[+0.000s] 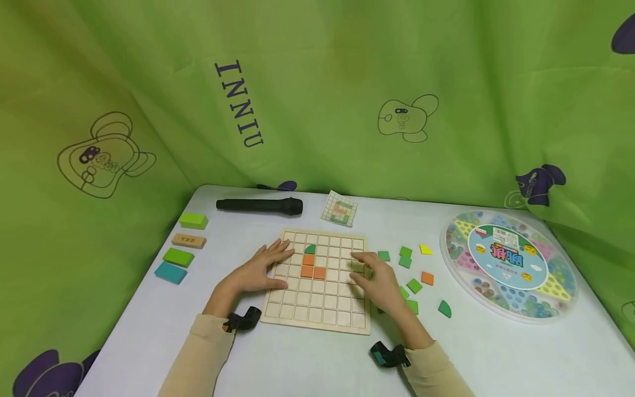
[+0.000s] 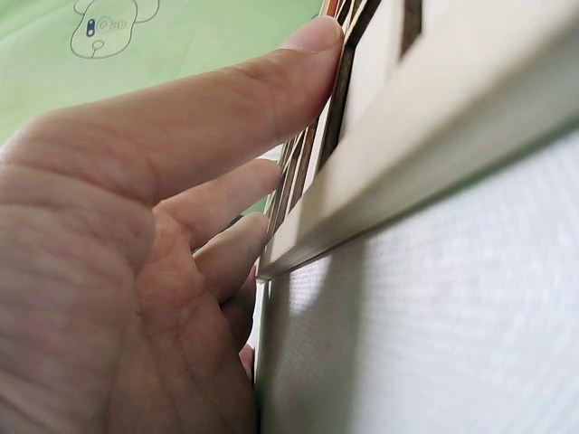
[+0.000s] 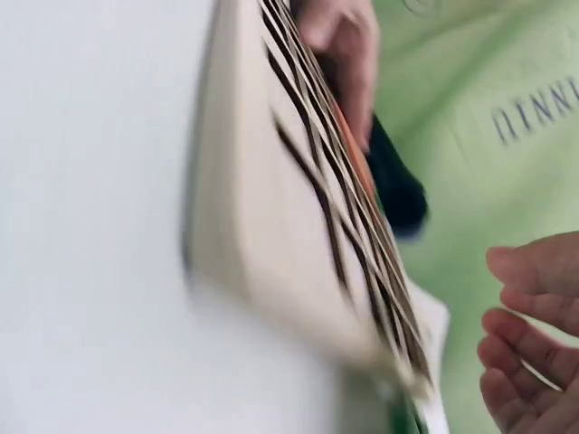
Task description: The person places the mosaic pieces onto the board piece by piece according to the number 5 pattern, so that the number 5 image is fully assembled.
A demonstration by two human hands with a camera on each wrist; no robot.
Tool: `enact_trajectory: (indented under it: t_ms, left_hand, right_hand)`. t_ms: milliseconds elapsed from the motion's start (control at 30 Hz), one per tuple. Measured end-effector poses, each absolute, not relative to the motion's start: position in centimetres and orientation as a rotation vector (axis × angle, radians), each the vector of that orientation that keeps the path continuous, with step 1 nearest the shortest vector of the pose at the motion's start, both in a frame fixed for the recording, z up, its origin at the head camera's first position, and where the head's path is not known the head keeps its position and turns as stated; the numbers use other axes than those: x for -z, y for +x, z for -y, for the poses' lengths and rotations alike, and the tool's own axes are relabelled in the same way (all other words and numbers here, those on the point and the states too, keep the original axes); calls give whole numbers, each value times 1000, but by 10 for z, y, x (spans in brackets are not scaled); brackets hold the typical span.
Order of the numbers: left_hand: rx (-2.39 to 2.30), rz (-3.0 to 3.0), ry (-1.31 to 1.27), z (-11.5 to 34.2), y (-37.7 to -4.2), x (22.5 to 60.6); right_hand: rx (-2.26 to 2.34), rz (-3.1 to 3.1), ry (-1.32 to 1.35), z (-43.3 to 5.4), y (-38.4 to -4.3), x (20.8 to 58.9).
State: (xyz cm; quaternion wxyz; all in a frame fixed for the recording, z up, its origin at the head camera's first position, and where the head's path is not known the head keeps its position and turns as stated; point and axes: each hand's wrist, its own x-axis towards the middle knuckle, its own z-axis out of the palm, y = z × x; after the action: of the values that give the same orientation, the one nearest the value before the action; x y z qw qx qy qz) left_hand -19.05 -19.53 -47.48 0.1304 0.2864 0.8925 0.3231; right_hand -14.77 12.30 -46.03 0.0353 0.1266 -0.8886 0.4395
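A wooden grid board point(image 1: 317, 314) lies on the table between the two hands. On its squares sit a green quarter-circle tile point(image 1: 310, 250) and, below it, orange tiles point(image 1: 307, 271) in an L shape. My left hand point(image 1: 258, 271) rests along the board's left edge, thumb and fingers spread over the border squares. In the left wrist view the thumb point(image 2: 244, 108) touches the grid. My right hand point(image 1: 379, 278) hovers by the right edge with thumb and fingers apart. Nothing shows between the right fingers point(image 3: 534, 271) in the right wrist view.
Loose green tiles point(image 1: 414, 285), an orange tile point(image 1: 428, 278), a yellow tile point(image 1: 425, 249) and a green quarter-circle point(image 1: 445, 309) lie to the right. Beyond them is a round Chinese checkers box point(image 1: 508, 264). A pattern card point(image 1: 339, 208), black microphone point(image 1: 258, 206) and several blocks point(image 1: 178, 257) surround the board.
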Motion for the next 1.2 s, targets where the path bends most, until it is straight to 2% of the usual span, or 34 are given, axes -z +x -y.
enact_trajectory:
  t_ms: [333, 500, 933, 1200]
  left_hand:
    - [-932, -2595, 836, 195, -192, 477]
    - [-931, -2603, 843, 194, -192, 476]
    - [-930, -2605, 805, 196, -189, 479]
    - [-945, -2606, 824, 195, -189, 475]
  right_hand:
    - [-1183, 2756, 208, -223, -135, 461]
    - [-1103, 2807, 87, -254, -130, 466]
    - [-977, 2849, 90, -267, -133, 479]
    - [-997, 2780, 93, -252, -130, 472]
